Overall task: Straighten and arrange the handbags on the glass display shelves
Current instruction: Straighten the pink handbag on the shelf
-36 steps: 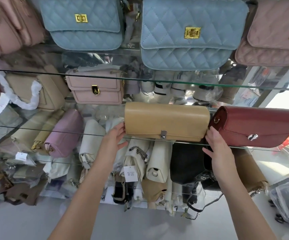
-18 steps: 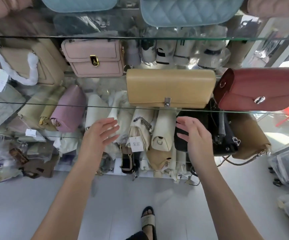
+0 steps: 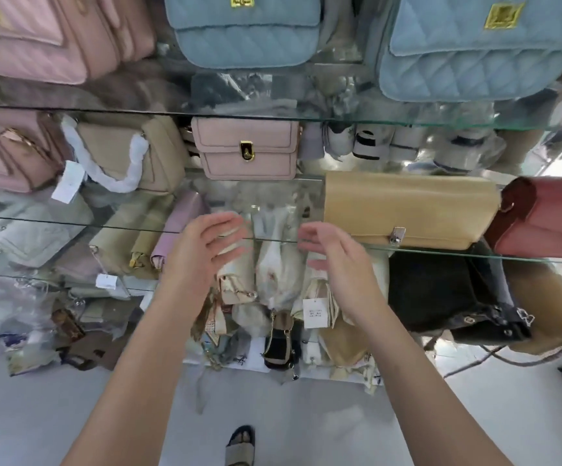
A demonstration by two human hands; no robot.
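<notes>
- Head view: left hand (image 3: 202, 250) and right hand (image 3: 337, 260) were raised side by side at the front edge of the middle glass shelf (image 3: 474, 254). Palms were turned toward each other, with a gap between them.
- Both hands' fingers were spread and released, grasping nothing. Motion blur hid whether the fingertips touched the glass.
- Tan handbag (image 3: 407, 210) stood upright on that shelf just right of the right hand, silver clasp facing out. Red handbag (image 3: 542, 220) sat right beside it, apparently touching its right end.
- Behind, at the back: pink handbag (image 3: 247, 148) with a gold clasp. To its left was a beige handbag (image 3: 121, 153), its handle wrapped in white, with a paper tag hanging.
- Top glass shelf (image 3: 373, 121) carried two blue quilted handbags (image 3: 242, 28) with gold clasps and a pink quilted bag (image 3: 37, 35) at far left.
- Below the hands, lower shelving held a tight row of cream bags (image 3: 276, 264) standing on end, one with a white price tag (image 3: 316, 312). A lilac bag (image 3: 178, 230) lay to their left and a black bag (image 3: 441, 290) to their right.
- Pale floor (image 3: 273, 415) showed beneath, with a sandalled foot (image 3: 241, 445).
</notes>
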